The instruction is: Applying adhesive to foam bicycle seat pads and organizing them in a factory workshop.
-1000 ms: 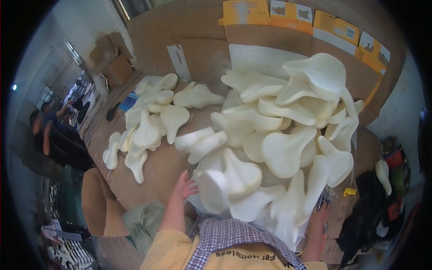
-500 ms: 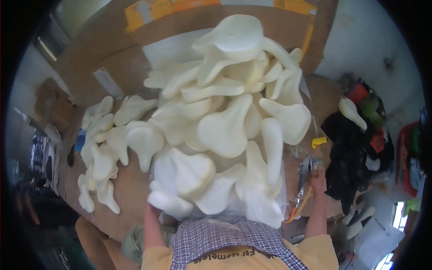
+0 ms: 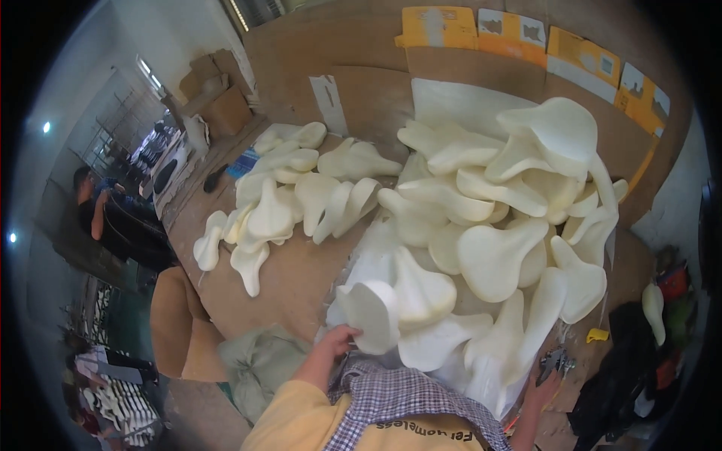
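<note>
My left hand (image 3: 337,342) is closed on the lower left edge of a cream foam saddle pad (image 3: 370,317), tilted up at the near edge of the table. My right hand (image 3: 543,389), low on the right, is wrapped round a silver spray gun (image 3: 555,364); part of the grip is hidden by the fingers. Between and beyond the hands rises a large heap of similar saddle pads (image 3: 496,259), lying at all angles on a white sheet (image 3: 367,254). A smaller group of pads (image 3: 272,210) lies loosely on the table's left side.
A brown table (image 3: 293,289) bears the pads, with a cardboard screen (image 3: 368,94) behind. A yellow plastic piece (image 3: 598,335) and a black bag (image 3: 620,368) are at the right. An open carton (image 3: 177,323) and green cloth (image 3: 263,364) are near left. Another person (image 3: 98,207) is far left.
The view has swung left, so the table and heap appear farther right. My left hand has tipped up the saddle pad at the near edge. My right hand still holds the spray gun.
</note>
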Action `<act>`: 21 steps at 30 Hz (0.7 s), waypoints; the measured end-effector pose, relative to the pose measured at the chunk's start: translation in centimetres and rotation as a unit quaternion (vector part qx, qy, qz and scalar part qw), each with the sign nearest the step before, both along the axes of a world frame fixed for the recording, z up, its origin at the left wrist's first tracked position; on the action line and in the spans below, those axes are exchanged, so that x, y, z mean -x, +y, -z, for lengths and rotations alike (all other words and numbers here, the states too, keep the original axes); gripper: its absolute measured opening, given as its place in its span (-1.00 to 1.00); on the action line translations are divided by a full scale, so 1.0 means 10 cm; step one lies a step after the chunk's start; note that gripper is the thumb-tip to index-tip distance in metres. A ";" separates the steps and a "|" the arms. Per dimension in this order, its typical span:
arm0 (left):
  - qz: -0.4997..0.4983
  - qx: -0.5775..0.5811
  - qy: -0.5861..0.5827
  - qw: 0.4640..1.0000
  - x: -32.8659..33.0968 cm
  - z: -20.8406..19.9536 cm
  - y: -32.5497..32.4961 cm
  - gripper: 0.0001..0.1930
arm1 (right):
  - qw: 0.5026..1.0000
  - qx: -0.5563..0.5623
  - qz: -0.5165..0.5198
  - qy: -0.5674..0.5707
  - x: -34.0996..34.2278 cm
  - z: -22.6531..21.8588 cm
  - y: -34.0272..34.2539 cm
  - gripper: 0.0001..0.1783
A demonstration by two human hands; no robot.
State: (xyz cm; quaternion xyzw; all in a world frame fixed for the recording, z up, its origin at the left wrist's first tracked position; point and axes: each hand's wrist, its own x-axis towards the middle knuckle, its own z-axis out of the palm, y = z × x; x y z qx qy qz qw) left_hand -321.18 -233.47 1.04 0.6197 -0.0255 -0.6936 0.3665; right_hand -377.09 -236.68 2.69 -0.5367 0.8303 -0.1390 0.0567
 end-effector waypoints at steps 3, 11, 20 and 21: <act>-0.091 0.114 0.067 0.987 -0.09 -0.10 0.10 -0.48 | 0.999 0.007 0.032 0.007 -0.07 -0.04 -0.08 -0.18; -0.174 0.219 -0.024 0.960 -0.90 -0.88 0.04 -0.36 | 0.918 0.040 0.249 -0.307 0.94 -0.43 -0.07 -0.65; -0.133 0.353 -0.106 0.920 -1.38 -1.13 -0.59 -0.34 | 0.855 0.195 -0.236 -0.419 -1.67 -3.15 -0.25 -0.30; -0.140 0.353 -0.127 0.916 -1.42 -1.07 -0.62 -0.39 | 0.844 0.120 -0.280 -0.441 -1.92 -3.27 -0.30 -0.31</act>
